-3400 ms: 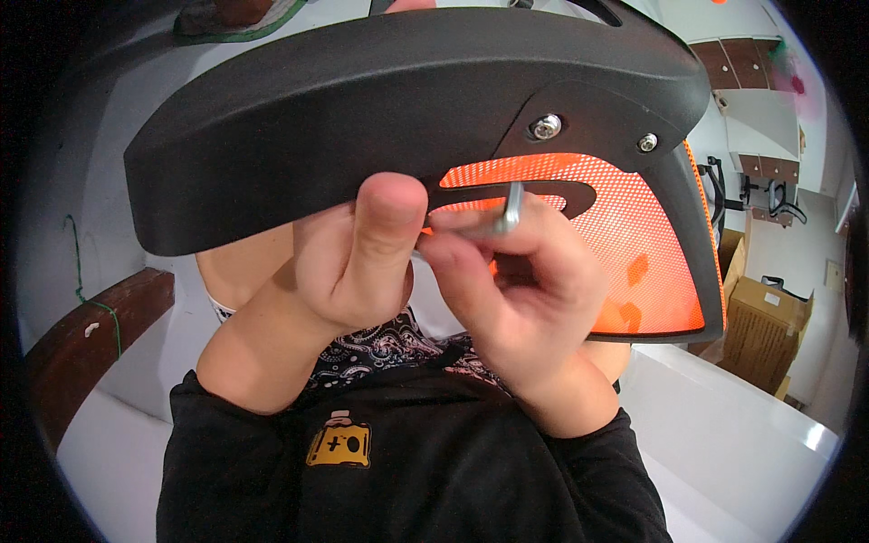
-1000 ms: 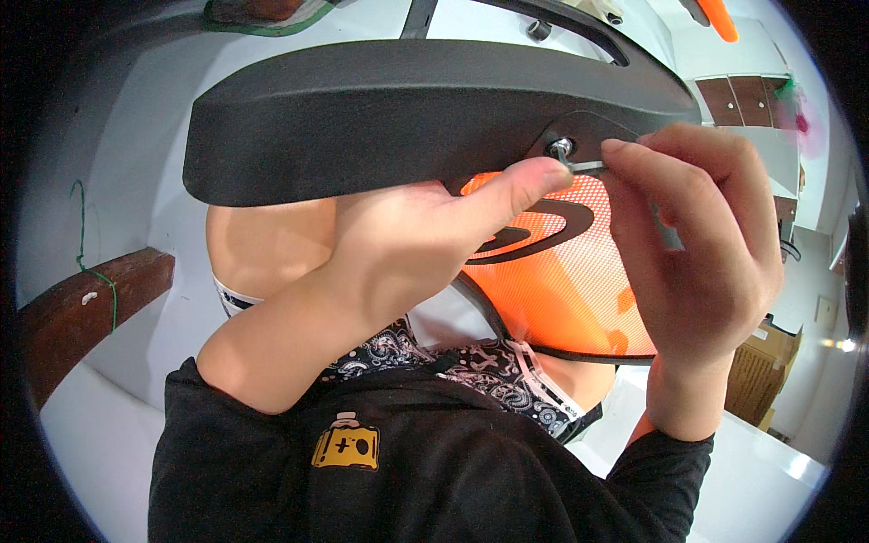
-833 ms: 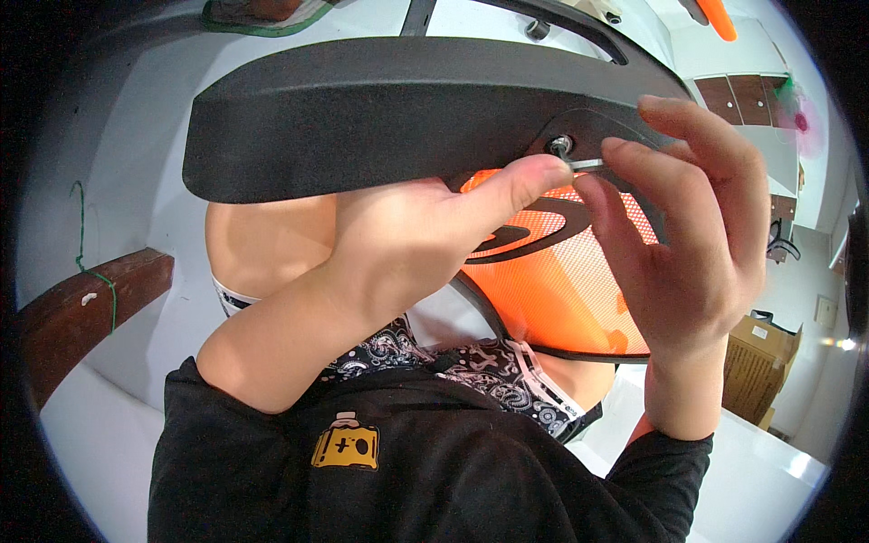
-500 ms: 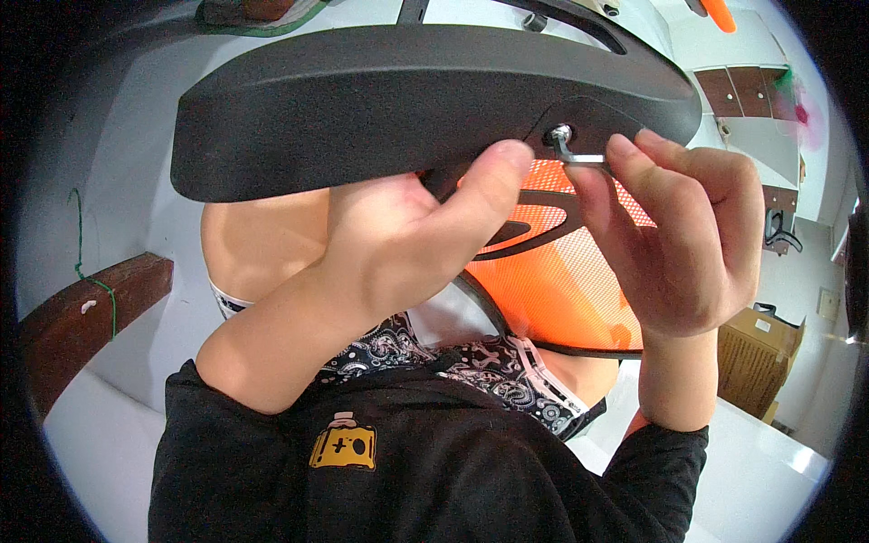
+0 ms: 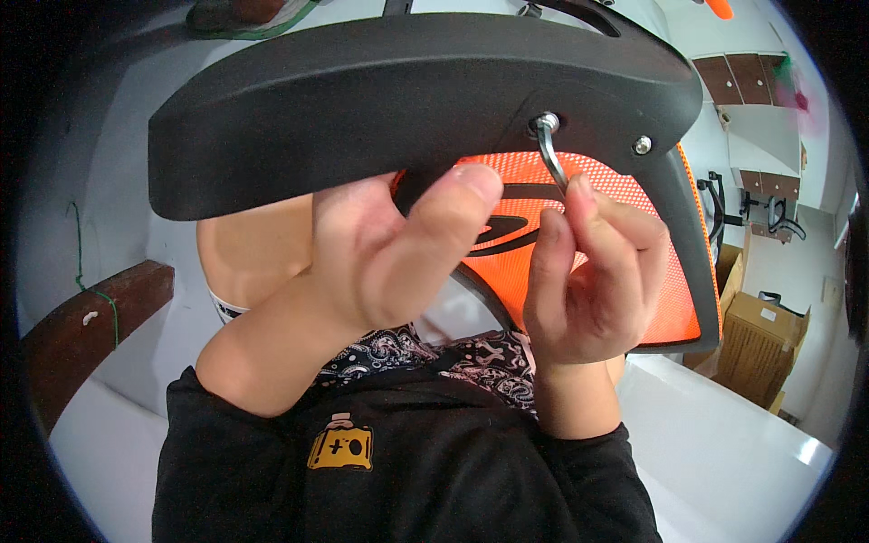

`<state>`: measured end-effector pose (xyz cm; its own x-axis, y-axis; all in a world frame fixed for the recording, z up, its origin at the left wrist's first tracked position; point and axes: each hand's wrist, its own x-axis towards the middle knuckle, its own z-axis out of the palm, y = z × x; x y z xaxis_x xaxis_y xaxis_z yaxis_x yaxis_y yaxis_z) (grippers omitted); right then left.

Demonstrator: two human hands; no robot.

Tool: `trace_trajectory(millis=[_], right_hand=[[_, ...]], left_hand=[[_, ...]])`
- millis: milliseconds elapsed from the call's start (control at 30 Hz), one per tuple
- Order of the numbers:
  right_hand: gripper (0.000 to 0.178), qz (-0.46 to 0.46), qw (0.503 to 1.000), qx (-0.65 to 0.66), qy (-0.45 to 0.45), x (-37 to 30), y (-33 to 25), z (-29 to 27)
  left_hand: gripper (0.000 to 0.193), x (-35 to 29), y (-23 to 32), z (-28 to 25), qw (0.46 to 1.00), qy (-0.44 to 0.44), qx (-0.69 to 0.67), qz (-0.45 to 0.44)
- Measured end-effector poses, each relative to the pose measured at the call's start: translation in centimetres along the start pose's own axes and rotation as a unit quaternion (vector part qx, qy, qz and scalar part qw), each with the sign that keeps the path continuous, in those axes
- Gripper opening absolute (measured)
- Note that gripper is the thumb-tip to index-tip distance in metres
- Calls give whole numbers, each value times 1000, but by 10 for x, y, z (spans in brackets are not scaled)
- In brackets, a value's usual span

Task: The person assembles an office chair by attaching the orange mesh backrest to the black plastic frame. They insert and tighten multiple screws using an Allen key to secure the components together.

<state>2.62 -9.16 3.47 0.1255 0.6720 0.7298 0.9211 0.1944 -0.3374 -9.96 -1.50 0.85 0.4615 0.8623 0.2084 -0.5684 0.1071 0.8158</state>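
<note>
A long, curved black plastic chair part stretches across my view. Two silver bolts sit in its face; the free one is near the right end. An Allen key has its end in the other bolt and hangs down from it. My right hand pinches the key's lower end between thumb and fingers. My left hand holds the part from below, its fingers hidden behind the lower edge and its thumb sticking out. Behind both hands is the orange mesh backrest with its black frame.
A brown wooden bar with a green string is at the left. Cardboard boxes and black chair parts lie at the right. A white surface extends beside my right arm.
The Allen key has turned from pointing right to pointing down, my right hand moving left and down with it. The bolt near the right end now shows. The chair part has shifted slightly left.
</note>
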Motion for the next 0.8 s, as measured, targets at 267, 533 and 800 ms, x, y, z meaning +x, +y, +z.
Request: trace_trajectory(millis=[267, 533, 800], right_hand=[[18, 46, 974, 63, -213, 38, 6, -40], [49, -277, 899, -193, -278, 108, 10, -42], [61, -274, 946, -53, -165, 82, 24, -7]], left_hand=[[17, -5, -7, -5, 998, -7, 21, 54], [13, -11, -7, -17, 987, -72, 121, 82], [25, -10, 7, -16, 997, -68, -8, -43]])
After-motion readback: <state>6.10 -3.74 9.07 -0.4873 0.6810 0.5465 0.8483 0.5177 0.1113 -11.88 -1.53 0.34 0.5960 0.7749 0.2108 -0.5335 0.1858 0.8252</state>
